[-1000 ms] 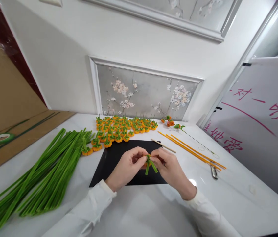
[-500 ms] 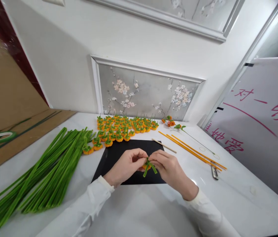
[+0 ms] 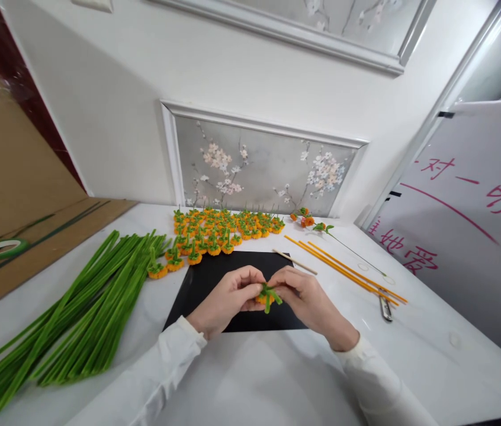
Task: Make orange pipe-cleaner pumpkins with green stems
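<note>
Orange fuzz shows more fully now beneath the green strips [image 3: 269, 294] in the middle of the work: a second ago two green ends hung long towards the wearer and hid much of the small orange piece [image 3: 263, 300], whereas now they look shorter and splay outwards over it. The left hand [image 3: 230, 296] has its fingers pinched on the piece's left side, holding it up over the black mat [image 3: 201, 278]. The right hand [image 3: 310, 302] has shifted a little to the right, its fingers curled at the piece's upper right; whether they grip a green end or only touch it, I cannot tell. To my eye, the change suggests that the green ends are being spread and shaped, with the left hand as the steady one. Beyond the mat on the white tabletop [image 3: 250, 384] stand rows of similar green-topped pieces [image 3: 228, 225], unaltered over this stretch, as is the heap of green stems [image 3: 86, 313] on the left.
</note>
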The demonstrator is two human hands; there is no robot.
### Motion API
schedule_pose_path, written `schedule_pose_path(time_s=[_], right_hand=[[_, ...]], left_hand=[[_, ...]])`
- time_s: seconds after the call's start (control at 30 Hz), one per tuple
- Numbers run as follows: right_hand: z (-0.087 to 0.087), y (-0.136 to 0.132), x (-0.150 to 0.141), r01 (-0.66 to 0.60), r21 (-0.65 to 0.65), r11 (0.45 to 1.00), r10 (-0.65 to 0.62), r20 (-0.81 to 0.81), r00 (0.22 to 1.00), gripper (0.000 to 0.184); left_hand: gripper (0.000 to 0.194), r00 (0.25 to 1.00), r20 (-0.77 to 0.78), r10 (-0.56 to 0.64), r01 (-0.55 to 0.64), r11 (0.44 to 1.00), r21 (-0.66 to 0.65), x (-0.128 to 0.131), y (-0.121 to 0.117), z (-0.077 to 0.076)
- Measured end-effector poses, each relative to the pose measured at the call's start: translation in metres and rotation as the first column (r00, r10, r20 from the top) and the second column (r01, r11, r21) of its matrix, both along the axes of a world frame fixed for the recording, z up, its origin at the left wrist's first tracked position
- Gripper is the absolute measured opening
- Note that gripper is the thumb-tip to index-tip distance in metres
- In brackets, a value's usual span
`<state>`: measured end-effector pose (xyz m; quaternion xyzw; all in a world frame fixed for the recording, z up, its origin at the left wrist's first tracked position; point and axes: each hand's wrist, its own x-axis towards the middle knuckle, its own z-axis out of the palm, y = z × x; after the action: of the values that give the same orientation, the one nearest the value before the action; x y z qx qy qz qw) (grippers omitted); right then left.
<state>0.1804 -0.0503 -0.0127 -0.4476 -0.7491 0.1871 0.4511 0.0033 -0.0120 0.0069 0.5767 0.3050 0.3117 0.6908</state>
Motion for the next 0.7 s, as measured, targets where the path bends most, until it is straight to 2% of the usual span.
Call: schedule_pose_path(time_s=[0.23,0.33,0.43,0.53,0.6,0.7], right_hand=[[0.000,0.001,0.002,-0.037,0.058,0.998,0.036,0.022,0.999,0.021],[0.000,0.001,0.002,0.002,0.047,0.999,-0.003,0.014,1.000,0.020],[-0.002,0.002,0.003,0.060,-0.033,0.998,-0.063,-0.100,0.993,0.019],[-0.004,0.002,0.003,0.071,-0.145,0.987,-0.107,-0.261,0.959,0.011],[-0.004,0.000,0.001,0.006,-0.253,0.967,-0.083,-0.296,0.952,0.018],[-0.001,-0.003,-0.007,-0.144,-0.422,0.895,0.002,-0.319,0.948,0.027]], left_hand=[[0.010,0.999,0.047,0.002,0.003,0.993,-0.120,0.000,0.000,-0.002],[0.011,0.996,0.082,-0.016,0.027,0.989,-0.145,0.000,0.001,-0.001],[0.019,0.996,0.087,-0.002,0.010,0.995,-0.099,-0.002,0.001,0.002],[0.024,0.996,0.051,0.072,-0.072,0.997,-0.009,-0.002,0.002,0.002],[0.025,0.991,0.073,0.114,-0.117,0.992,0.041,-0.002,0.003,0.000],[0.023,0.983,0.118,0.138,-0.151,0.982,0.112,-0.001,0.005,-0.005]])
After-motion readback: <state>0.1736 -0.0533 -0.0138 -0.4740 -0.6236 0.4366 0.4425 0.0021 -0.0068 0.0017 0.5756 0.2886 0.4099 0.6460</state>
